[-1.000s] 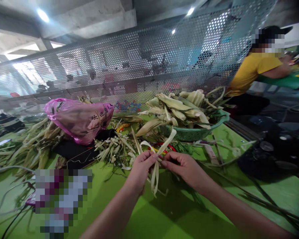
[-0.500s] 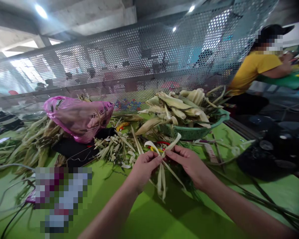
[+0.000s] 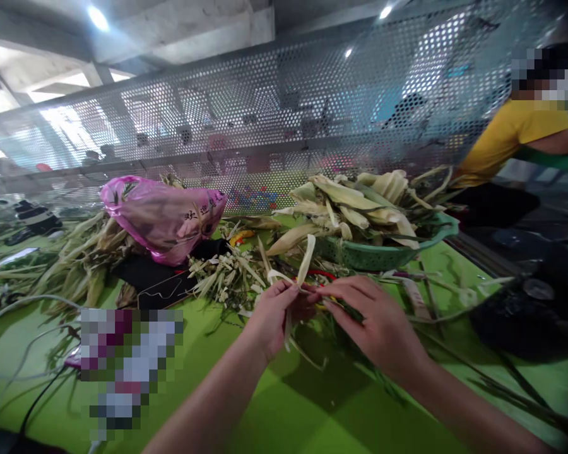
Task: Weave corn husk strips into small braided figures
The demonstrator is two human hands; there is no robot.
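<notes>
My left hand [image 3: 277, 312] is closed in a pinch on pale corn husk strips [image 3: 305, 261]. One strip stands up above the fingers, another loops over to the left, and narrow ends hang beneath. Touching the left fingertips from the right, my right hand [image 3: 366, 315] has its thumb and forefinger together at the husk strips. The exact point of its grip is partly hidden by the fingers. Red and yellow pieces [image 3: 322, 276] lie on the green table [image 3: 246, 403] just behind the hands.
A green basket [image 3: 383, 255] heaped with corn husks stands behind, right of a pink plastic bag [image 3: 170, 217]. Husk scraps [image 3: 224, 274] lie between them. A black bag [image 3: 525, 309] is at right. Cables [image 3: 23, 353] and scissors [image 3: 2, 304] lie left. A person in yellow [image 3: 525, 135] sits beyond.
The view has shifted, so the surroundings appear farther right. My left hand has turned with the husk strips, whose hanging ends are now mostly behind it. A hand's edge has appeared at far left.
</notes>
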